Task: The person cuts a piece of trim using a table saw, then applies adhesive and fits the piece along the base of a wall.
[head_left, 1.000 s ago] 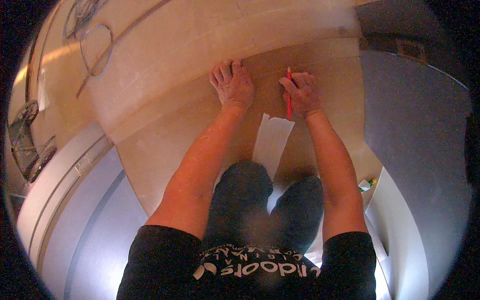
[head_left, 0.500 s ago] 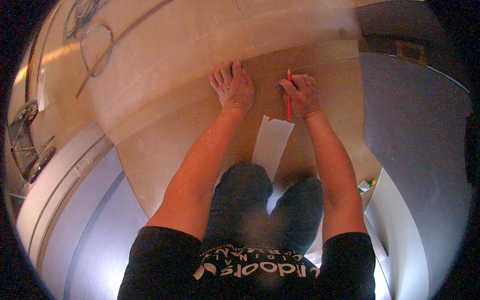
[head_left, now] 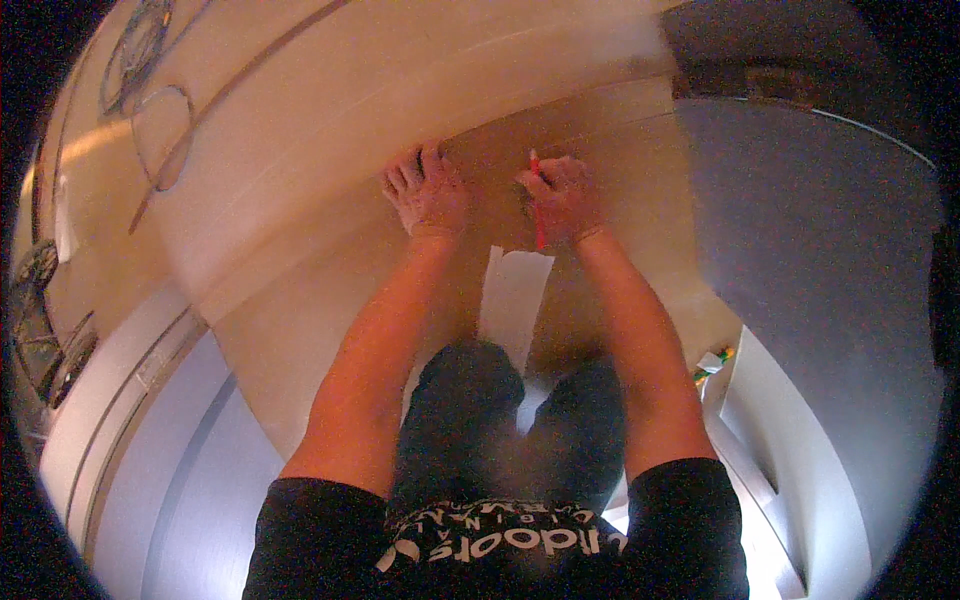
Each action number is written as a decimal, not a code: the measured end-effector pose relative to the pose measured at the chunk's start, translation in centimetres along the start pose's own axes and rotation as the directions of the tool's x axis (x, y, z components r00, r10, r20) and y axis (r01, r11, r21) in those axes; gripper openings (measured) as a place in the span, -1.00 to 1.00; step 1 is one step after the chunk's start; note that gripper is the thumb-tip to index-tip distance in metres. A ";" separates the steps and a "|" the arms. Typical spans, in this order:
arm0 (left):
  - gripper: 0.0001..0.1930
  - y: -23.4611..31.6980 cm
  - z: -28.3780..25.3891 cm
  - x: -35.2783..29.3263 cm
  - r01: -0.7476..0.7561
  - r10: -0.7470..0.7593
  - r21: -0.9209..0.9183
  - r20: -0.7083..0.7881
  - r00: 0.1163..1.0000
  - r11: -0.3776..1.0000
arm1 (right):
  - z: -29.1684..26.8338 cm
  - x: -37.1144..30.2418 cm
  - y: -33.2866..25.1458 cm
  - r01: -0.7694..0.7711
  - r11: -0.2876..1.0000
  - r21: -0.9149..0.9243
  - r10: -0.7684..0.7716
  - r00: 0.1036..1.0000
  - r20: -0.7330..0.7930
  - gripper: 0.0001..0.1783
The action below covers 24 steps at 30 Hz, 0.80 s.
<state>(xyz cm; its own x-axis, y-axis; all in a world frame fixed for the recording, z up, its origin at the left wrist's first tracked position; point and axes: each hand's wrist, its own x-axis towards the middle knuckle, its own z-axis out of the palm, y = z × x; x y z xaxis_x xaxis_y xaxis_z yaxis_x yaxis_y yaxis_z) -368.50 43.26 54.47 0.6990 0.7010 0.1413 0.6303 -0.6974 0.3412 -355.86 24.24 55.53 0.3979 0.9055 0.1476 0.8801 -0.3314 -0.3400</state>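
A red pencil (head_left: 540, 228) is gripped in my right hand (head_left: 568, 195), its pale tip pointing away from me and its other end toward my knees. My left hand (head_left: 432, 198) lies on the brown board (head_left: 300, 320), to the left of the right one, with fingers apart and slightly bent. Between my forearms a white strip (head_left: 514, 300) with a ragged far edge runs along the board toward my knees; it looks like paper or tape.
A cable loop (head_left: 162, 138) lies at the far left, above a dark wire-like object (head_left: 45, 330). Pale curved panels (head_left: 190, 430) border the board on the left. On the right are a grey surface (head_left: 810, 240) and a small green-and-yellow item (head_left: 714, 366).
The whole view has shifted, so the board, strip and both hands appear farther left and slightly lower. The pencil stays in my right hand, its tip leaning a little more to the left.
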 end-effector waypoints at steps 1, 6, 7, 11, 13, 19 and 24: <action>-0.60 -0.2 -0.1 0.1 0.004 -0.004 0.029 0.012 1.000 1.000 | -0.8 0.8 -0.7 0.026 0.999 0.023 -0.023 0.995 -0.094 -0.67; -0.57 1.8 -1.3 1.8 -0.044 0.044 -0.024 0.030 0.999 0.999 | 0.7 -0.8 2.4 0.072 0.996 -0.047 -0.076 0.992 -0.103 -0.67; -0.57 2.0 -3.2 3.5 0.181 -0.152 -0.045 0.364 0.919 0.983 | -1.0 0.9 0.8 -0.281 0.940 0.195 0.260 0.957 0.126 -0.72; -0.56 0.5 -0.9 1.4 -0.015 0.016 -0.018 0.044 0.999 1.000 | 1.2 0.3 1.0 -0.093 0.987 0.134 0.108 0.989 -0.106 -0.56; -0.58 0.6 -0.2 1.3 -0.016 0.017 -0.005 0.075 0.997 1.000 | 3.3 -1.1 1.7 -0.167 0.970 0.179 0.183 0.980 -0.076 -0.74; -0.62 0.1 0.4 0.6 -0.036 0.034 0.030 0.058 0.998 0.999 | 2.2 -0.8 1.6 -0.066 0.983 0.170 0.085 0.990 -0.109 -0.57; -0.58 1.2 0.2 0.6 -0.062 0.063 -0.007 0.083 0.995 0.998 | 3.1 -2.4 3.0 -0.121 0.941 0.317 0.149 0.987 -0.064 -0.54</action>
<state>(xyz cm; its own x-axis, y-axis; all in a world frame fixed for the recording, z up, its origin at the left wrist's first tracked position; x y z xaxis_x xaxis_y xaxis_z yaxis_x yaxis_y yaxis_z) -367.27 42.85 54.80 0.7629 0.6409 0.0846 0.5832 -0.7388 0.3378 -355.01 21.88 51.26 0.5401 0.8274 0.1541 0.6973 -0.3374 -0.6324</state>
